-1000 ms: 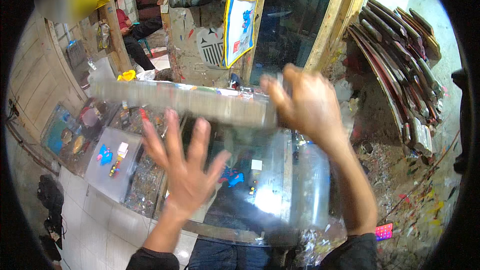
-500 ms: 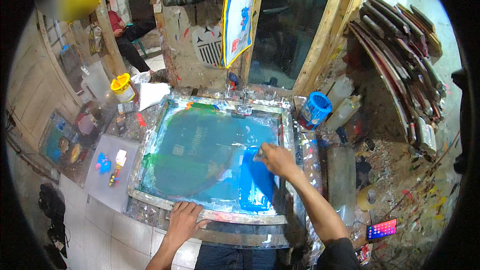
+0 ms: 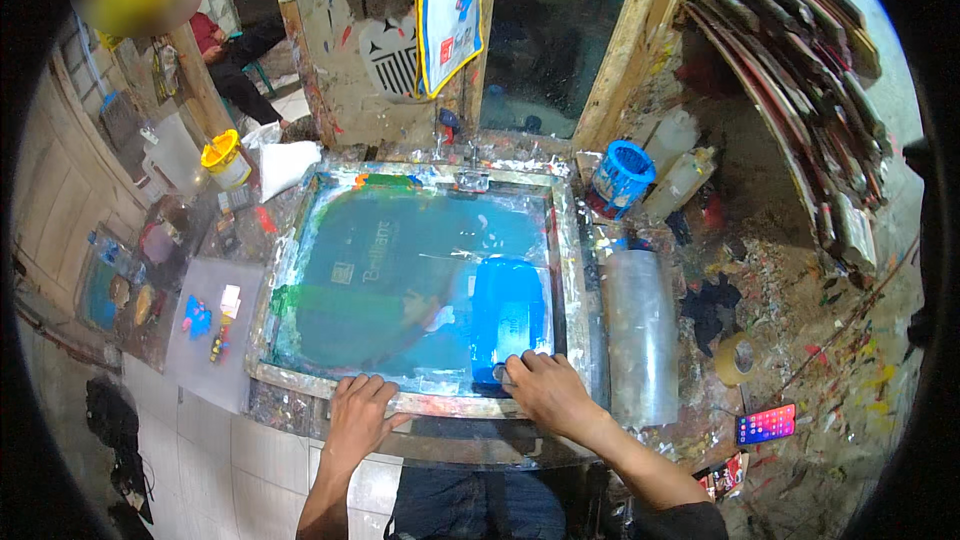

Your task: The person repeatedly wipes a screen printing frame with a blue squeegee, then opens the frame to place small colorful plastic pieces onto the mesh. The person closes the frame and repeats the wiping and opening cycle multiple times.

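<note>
A wooden-framed printing screen [image 3: 575, 290] lies on the worktable, its mesh grey-green. My left hand [image 3: 358, 418] rests over the near rail of the frame, fingers laid on top and thumb apart, holding nothing. Near the right end of that same rail, my right hand [image 3: 552, 395] is closed on a squeegee, mostly hidden under the fingers; only a small edge shows. A band of wet blue ink [image 3: 508, 305] stretches across the right part of the mesh, up to the squeegee.
A blue ink tub [image 3: 623, 178] and pale jugs [image 3: 680, 183] stand beyond the frame's right corner. To the right are a clear plastic roll [image 3: 641, 340], tape [image 3: 736, 358] and a lit phone [image 3: 766, 424]. Left lies a translucent sheet [image 3: 212, 380]; behind it stands a yellow tub [image 3: 226, 162]. A person sits behind.
My right hand has drawn the squeegee toward me, from mid-screen to the near rail, over the blue ink. My left hand stays on the rail. The whole view has shifted slightly.
</note>
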`<state>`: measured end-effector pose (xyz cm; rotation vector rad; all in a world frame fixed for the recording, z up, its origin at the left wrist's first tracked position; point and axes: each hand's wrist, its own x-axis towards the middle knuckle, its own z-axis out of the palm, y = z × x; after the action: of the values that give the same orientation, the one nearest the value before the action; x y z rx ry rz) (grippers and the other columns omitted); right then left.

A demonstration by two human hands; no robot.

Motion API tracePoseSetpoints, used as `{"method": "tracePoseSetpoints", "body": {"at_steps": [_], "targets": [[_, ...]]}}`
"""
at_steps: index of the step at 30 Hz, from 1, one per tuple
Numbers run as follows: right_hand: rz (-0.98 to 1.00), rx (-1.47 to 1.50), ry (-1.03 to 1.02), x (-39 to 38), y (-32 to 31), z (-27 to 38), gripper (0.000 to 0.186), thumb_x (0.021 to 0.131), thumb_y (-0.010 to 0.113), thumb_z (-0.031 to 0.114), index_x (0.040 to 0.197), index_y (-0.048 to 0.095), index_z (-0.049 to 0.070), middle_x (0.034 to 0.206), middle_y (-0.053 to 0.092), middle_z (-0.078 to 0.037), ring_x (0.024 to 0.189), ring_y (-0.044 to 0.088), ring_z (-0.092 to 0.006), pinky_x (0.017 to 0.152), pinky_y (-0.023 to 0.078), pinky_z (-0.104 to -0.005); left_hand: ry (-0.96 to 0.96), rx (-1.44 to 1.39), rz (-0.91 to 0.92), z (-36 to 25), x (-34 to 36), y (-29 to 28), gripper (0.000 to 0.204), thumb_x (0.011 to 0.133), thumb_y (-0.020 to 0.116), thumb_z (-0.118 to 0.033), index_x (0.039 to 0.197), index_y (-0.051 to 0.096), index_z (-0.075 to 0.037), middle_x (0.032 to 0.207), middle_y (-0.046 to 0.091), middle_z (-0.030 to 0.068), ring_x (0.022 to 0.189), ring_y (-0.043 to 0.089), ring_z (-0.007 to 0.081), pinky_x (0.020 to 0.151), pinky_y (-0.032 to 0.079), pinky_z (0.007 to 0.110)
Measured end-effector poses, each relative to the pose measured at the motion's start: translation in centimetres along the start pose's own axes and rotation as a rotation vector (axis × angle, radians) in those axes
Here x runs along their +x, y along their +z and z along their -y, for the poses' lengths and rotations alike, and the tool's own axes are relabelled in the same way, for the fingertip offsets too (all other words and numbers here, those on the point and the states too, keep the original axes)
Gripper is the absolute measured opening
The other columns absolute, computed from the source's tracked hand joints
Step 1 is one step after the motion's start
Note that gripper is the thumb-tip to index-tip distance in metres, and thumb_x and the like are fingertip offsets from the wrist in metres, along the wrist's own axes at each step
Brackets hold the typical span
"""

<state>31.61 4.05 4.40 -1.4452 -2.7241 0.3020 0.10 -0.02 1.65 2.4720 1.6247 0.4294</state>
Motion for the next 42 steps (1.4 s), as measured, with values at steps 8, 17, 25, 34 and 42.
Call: {"method": "tracePoseSetpoints", "body": {"at_steps": [8, 17, 25, 34, 42], "targets": [[-0.714, -0.200, 0.125, 0.8, -9.0, 4.1, 0.039, 0.090, 0.075, 0.045, 0.086, 0.062, 0.009, 0.081, 0.054, -0.009, 0.081, 0.057, -0.0276, 0.085, 0.041, -0.0487, 0.089, 0.078, -0.554, -2.8, 3.6, -8.9, 0.041, 0.078, 0.085, -0.042, 0.097, 0.073, -0.008, 0.096, 0.067, 0.0104, 0.095, 0.061, 0.0321, 0.085, 0.045, 0.045], [-0.901, -0.239, 0.070, 10.4, -25.8, -1.1, 0.050, 0.096, 0.069, 0.046, 0.080, 0.064, -0.001, 0.070, 0.057, -0.023, 0.068, 0.059, -0.0460, 0.063, 0.044, -0.0551, 0.280, -0.562, 0.230, -19.4, 3.7, 11.7, 0.081, 0.098, 0.054, -0.068, 0.150, 0.052, -0.005, 0.167, 0.008, 0.0388, 0.153, 0.000, 0.0635, 0.119, 0.012, 0.074], [-0.750, -0.281, -0.160, 16.2, -33.0, -7.5, 0.067, 0.099, 0.058, 0.058, 0.104, 0.074, -0.007, 0.098, 0.071, -0.027, 0.093, 0.070, -0.0391, 0.087, 0.052, -0.0419, -0.632, -0.029, 0.295, -13.3, 0.2, 5.5, 0.089, 0.094, 0.061, -0.067, 0.165, 0.033, -0.022, 0.166, 0.001, 0.0411, 0.151, -0.009, 0.0651, 0.109, -0.005, 0.084], [-0.689, 0.023, 0.206, 21.7, -39.0, -10.4, 0.069, 0.096, 0.060, 0.061, 0.103, 0.075, -0.006, 0.098, 0.071, -0.025, 0.097, 0.066, -0.0318, 0.093, 0.047, -0.0402, -0.836, -0.962, -0.719, -5.9, -0.1, 7.6, 0.059, 0.099, 0.066, -0.015, 0.150, 0.041, 0.001, 0.150, 0.046, 0.0272, 0.140, 0.049, 0.0407, 0.116, 0.041, 0.048], [-0.517, -0.097, 0.180, 22.1, -41.0, -10.4, 0.070, 0.100, 0.055, 0.056, 0.089, 0.068, -0.011, 0.074, 0.061, -0.030, 0.075, 0.060, -0.0340, 0.078, 0.047, -0.0491, -0.847, -0.272, -1.397, 16.7, -9.1, -6.8, 0.063, 0.088, 0.057, 0.011, 0.149, 0.045, 0.000, 0.146, 0.049, 0.0214, 0.136, 0.053, 0.0320, 0.102, 0.054, 0.042]]}}
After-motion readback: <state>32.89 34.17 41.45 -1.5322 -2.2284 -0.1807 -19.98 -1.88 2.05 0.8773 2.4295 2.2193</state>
